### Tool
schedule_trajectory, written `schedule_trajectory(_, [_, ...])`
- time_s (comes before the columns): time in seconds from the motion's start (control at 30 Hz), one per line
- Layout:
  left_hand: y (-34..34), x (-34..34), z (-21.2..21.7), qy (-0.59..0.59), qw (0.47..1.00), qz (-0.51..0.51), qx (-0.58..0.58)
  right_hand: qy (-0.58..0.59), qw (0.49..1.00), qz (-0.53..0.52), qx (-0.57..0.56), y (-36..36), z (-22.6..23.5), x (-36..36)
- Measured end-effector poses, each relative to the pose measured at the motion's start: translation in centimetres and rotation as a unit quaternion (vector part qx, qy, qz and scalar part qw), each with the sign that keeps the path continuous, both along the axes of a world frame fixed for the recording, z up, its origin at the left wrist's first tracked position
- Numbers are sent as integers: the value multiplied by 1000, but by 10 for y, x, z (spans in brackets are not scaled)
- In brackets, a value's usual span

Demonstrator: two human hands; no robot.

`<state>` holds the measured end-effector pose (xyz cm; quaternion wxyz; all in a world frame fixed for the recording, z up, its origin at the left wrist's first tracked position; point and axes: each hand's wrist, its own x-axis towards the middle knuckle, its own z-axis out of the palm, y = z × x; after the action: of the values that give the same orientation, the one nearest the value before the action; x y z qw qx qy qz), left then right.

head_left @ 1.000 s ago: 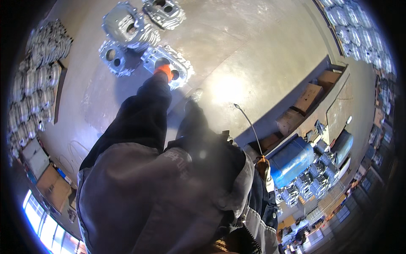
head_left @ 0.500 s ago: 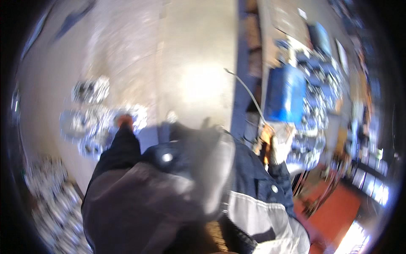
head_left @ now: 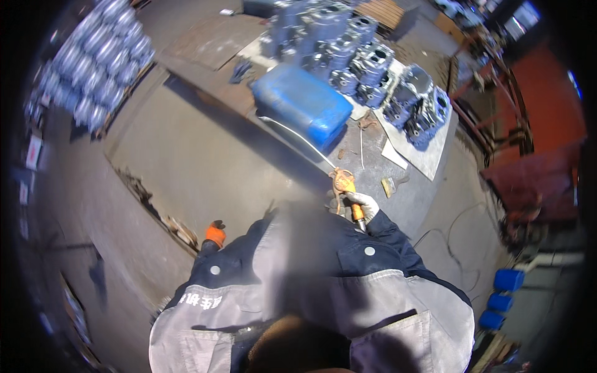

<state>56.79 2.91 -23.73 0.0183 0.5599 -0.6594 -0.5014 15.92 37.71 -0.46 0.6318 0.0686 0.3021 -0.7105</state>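
Observation:
My right hand [head_left: 367, 206], in a white glove, grips an orange air blow gun [head_left: 343, 180]. From its head a long, thin, pale tube with a bend runs up and left toward a blue plastic drum [head_left: 303, 102] lying on the bench. A metal fitting shows below my grip. My left hand [head_left: 215, 234] hangs low beside a table's near edge, in an orange glove with dark fingertips. Its fingers look loosely bent and slightly apart, with nothing seen in them. Past the drum stand several grey metal castings [head_left: 418, 105], some of them on a pale board.
A brush [head_left: 389, 186] and scraps lie on the grey bench [head_left: 398, 202] near my right hand. Shiny castings [head_left: 99, 65] are stacked at the far left. A cable [head_left: 453, 239] loops across the floor. Several blue containers [head_left: 509, 280] stand at the lower right, below a red panel [head_left: 535, 199].
My view has swung right, bringing the drum and castings toward the middle. My left hand has come away from the shiny castings it was at. The blow gun stays in my right hand.

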Motion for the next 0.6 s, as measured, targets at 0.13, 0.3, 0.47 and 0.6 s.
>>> schedule_trajectory(0.13, [-31,-108,38,-46,987,-146,-37,82,992,-92,-13,48,-41,-23])
schedule_trajectory(0.3, [-76,-274,110,65,939,-296,-164,-20,967,-242,-75,94,-71,-17])
schedule_trajectory(0.47, [-114,-479,157,157,896,-340,-238,46,924,-368,-96,104,-72,-13])
schedule_trajectory(0.6, [-134,-648,204,179,840,-339,-385,53,858,-511,2,84,-67,-18])
